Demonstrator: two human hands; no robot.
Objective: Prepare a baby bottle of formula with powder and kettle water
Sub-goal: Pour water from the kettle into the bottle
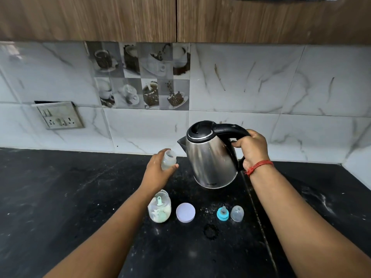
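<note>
The right hand (252, 150) is gripping the black curved handle of the stainless-steel electric kettle (210, 157), its fingers curled round it, and is holding the kettle clear of the black speckled stone worktop (60, 197) near the worktop's back edge, tilted a little with the spout pointing left. A red thread band (259, 166) is sitting on that wrist. The left hand (158, 173) is holding the small clear plastic baby bottle (168, 159), fingers and thumb wrapped round its lower body, its open threaded neck just below and left of the kettle's spout without touching it. No water is showing between spout and bottle.

Nearer the front edge, 4 things are standing in a row: a clear round jar of pale powder with a green scoop inside (159, 207), a pale lilac round lid (185, 212) just beside it, a blue collar ring with a clear teat (222, 213), and a clear domed cap (237, 213) just beside that. A switch-and-socket plate (59, 115) is sitting on the marble-tiled wall at the left.
</note>
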